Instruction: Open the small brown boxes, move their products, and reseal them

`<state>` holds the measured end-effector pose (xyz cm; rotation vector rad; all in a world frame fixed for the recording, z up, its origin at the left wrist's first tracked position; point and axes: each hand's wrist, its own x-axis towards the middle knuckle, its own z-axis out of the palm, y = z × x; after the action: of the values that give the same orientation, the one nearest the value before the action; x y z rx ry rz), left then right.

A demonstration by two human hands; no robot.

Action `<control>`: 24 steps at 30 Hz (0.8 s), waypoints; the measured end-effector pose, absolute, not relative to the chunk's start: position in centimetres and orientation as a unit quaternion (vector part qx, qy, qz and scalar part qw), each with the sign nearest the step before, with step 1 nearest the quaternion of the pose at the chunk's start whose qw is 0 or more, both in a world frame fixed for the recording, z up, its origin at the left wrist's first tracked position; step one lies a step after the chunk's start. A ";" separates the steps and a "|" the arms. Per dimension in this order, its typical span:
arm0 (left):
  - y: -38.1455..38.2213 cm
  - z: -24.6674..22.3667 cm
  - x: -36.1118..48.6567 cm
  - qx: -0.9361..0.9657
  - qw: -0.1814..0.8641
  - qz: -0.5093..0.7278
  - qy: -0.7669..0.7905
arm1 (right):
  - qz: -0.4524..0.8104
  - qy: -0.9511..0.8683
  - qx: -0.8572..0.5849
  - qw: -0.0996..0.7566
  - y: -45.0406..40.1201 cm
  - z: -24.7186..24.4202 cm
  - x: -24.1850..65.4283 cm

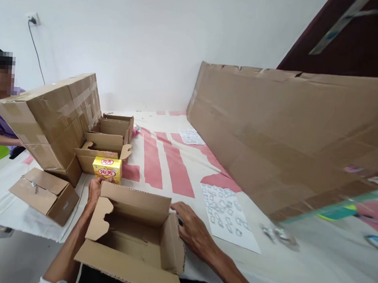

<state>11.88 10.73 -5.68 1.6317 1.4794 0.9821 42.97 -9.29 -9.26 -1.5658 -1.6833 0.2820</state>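
Observation:
An open brown cardboard carton (pixel 132 236) is tilted in front of me, its flaps raised and its inside showing bare cardboard. My right hand (pixel 191 229) is closed on the carton's far right corner, by the side flap. Beyond the far left corner, my left hand (pixel 98 188) has its fingers curled at the lower edge of a small yellow box (pixel 107 173) with red and white lettering. The carton's back flap partly covers those fingers. Just behind the yellow box stands another open carton (pixel 94 155).
Taped cartons (pixel 58 112) are stacked at left, with a closed carton (pixel 43 194) before them. A large cardboard panel (pixel 273 129) stands at right. A marked paper sheet (pixel 226 216) lies on the red-and-white cloth (pixel 152 165). A person (pixel 0 117) is at far left.

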 end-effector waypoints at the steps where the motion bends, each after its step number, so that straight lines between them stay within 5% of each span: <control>1: 11.0 -5.8 11.9 0.629 0.351 0.383 0.578 | 0.089 -0.666 -0.629 0.391 -10.6 -10.2 42.9; 10: 15.2 -5.7 13.6 0.643 0.320 0.385 0.580 | -0.127 -0.649 -0.657 0.363 -13.4 -15.6 41.7; 24: 23.4 -6.4 18.4 0.662 0.280 0.389 0.577 | -0.145 -0.653 -0.659 0.345 -13.7 -15.5 41.8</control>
<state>18.38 23.38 -6.41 1.7753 1.5463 1.0422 41.75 -13.70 -15.47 -1.7116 -1.6945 -0.3760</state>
